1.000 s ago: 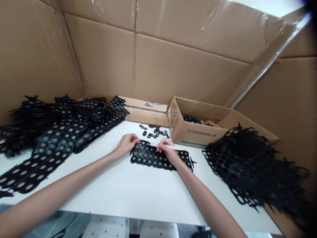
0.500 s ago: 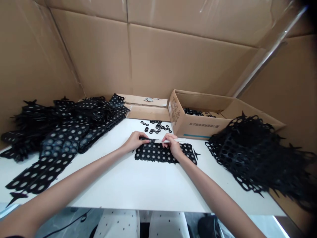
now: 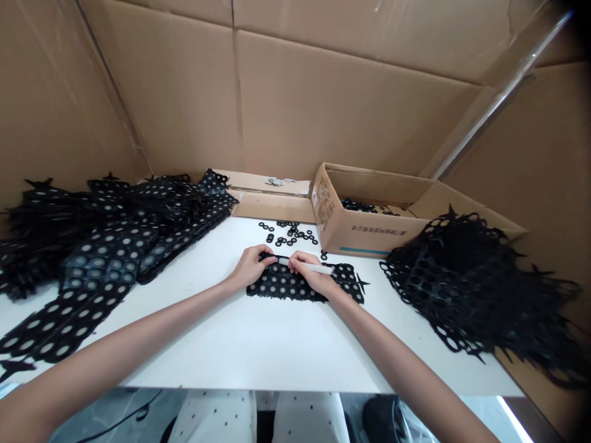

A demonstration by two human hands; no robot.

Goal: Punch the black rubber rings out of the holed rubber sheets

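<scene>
While we are leaning over the white table (image 3: 258, 351), we are holding down a black sheet (image 3: 281, 287) that is lying flat in the middle of it. Our left hand (image 3: 249, 266) is pinching the sheet's far left corner. Our right hand (image 3: 310, 278) is gripping a thin white stick (image 3: 321, 268) and resting on the sheet.

The sheet's round holes are looking filled, so we think it is only just started. At our left a big pile of filled sheets (image 3: 115, 246) is waiting, and at our right a pile of empty sheets (image 3: 466, 289) is looking finished. Further off, loose black rings (image 3: 289, 232) are lying about, and more are sitting in the brown box (image 3: 369, 237). We are guessing lots is done and lots is left.

The sheet is stretching long-ways from left to right, and its little star end is pointing right.
</scene>
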